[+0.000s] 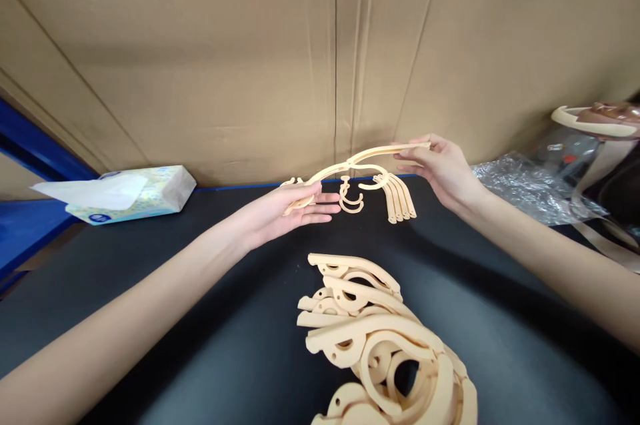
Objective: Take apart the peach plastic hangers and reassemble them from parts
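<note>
A cream plastic hanger [367, 159] is held above the black table [150, 318], stretched between both hands. My left hand [293, 210] supports its left end, palm up, thumb pressed over the arm and fingers stretched out beneath. My right hand [440, 168] pinches the right end between thumb and fingers. Curved hooks and a bunch of prongs hang from the hanger's middle. A pile of the same cream hangers [385, 345] lies on the table close to me, below the hands.
A tissue pack [125, 195] with a sheet sticking out lies at the back left. Crumpled clear plastic wrap [530, 188] sits at the right, with brown and cream items [600, 119] beyond it. A cardboard wall [320, 58] backs the table. A blue frame [30, 151] stands at the left.
</note>
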{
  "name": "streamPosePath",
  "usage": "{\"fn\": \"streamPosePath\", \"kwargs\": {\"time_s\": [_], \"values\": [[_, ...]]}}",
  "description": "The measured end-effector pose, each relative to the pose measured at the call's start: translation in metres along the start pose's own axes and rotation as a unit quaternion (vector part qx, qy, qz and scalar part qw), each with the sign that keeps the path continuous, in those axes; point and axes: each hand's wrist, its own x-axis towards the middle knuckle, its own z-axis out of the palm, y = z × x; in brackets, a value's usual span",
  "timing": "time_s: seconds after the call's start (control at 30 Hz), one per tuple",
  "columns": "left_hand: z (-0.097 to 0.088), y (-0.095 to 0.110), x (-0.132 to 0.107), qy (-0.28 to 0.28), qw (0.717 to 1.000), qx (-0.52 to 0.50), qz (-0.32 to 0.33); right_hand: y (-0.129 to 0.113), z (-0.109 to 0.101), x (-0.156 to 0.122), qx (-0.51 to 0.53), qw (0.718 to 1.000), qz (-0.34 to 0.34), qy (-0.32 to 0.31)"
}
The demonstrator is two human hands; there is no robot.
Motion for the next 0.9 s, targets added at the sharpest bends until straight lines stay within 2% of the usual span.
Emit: {"fn": "streamPosePath", "kwargs": {"time_s": [0.17,0.37,0.47,0.53,0.6,0.67,0.7,0.73,0.8,0.9], "values": [[0.006,0.001,-0.005,-0.029,0.997,-0.077,0.012,0.006,0.000,-0.014,-0.126,0.987,-0.021,-0.093],[0.029,-0.006,-0.005,-0.032,0.992,-0.119,0.019,0.012,0.022,-0.037,-0.166,0.963,-0.006,-0.213],[0.034,-0.009,-0.008,-0.034,0.994,-0.107,0.009,0.008,0.027,-0.042,-0.251,0.942,-0.083,-0.208],[0.034,-0.009,-0.010,-0.042,0.995,-0.090,-0.006,0.003,0.028,-0.043,-0.359,0.901,-0.162,-0.185],[0.035,-0.007,-0.012,-0.056,0.996,-0.067,-0.020,-0.002,0.028,-0.043,-0.467,0.837,-0.233,-0.166],[0.036,-0.005,-0.014,-0.066,0.997,-0.018,-0.023,-0.005,0.029,-0.044,-0.542,0.778,-0.271,-0.165],[0.037,-0.004,-0.015,-0.067,0.997,0.016,-0.022,-0.005,0.031,-0.045,-0.562,0.763,-0.270,-0.171],[0.038,-0.003,-0.016,-0.065,0.996,0.055,-0.019,-0.005,0.033,-0.046,-0.570,0.759,-0.259,-0.179],[0.040,-0.001,-0.018,-0.048,0.989,0.142,-0.008,-0.005,0.037,-0.047,-0.563,0.771,-0.220,-0.201],[0.039,0.001,-0.019,0.034,0.956,0.289,0.039,-0.007,0.038,-0.039,-0.537,0.799,-0.164,-0.215]]}}
